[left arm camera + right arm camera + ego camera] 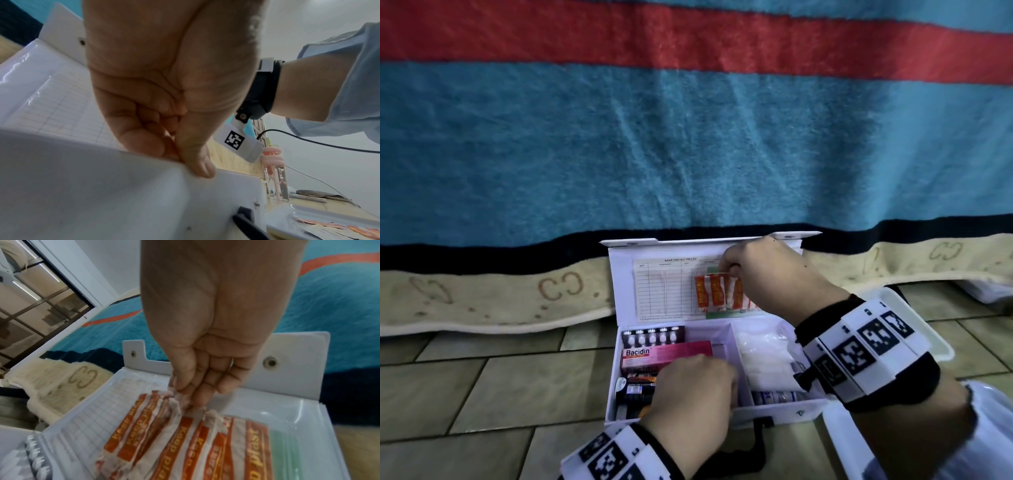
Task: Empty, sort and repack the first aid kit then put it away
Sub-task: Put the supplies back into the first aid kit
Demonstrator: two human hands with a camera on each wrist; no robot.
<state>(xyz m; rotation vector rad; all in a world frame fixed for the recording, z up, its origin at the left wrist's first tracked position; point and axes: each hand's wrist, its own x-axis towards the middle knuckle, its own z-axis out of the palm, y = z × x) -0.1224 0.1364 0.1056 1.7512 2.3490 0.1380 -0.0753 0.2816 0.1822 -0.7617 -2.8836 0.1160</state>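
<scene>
The white first aid kit point(611, 394) lies open on the tiled floor, its lid point(623, 274) upright against a blanket. Inside are a pink Bacidin box point(667, 353), a black blister pack point(650, 335), a white gauze bag point(763, 356) and a small bottle point(774, 397). My right hand point(729, 268) pinches the top of a strip of orange-and-white plasters point(714, 291) in front of the lid's checklist; the right wrist view shows the same plasters point(174, 443) under that hand point(185, 395). My left hand point(667, 377) pinches the kit's front wall point(102, 186) between thumb and curled fingers point(144, 142).
A blue, red and cream striped blanket point(688, 137) hangs right behind the kit. A white plastic tray point(935, 342) lies on the floor to the right, under my right forearm. The kit's black handle point(756, 442) points toward me. Bare tiles point(482, 394) stretch to the left.
</scene>
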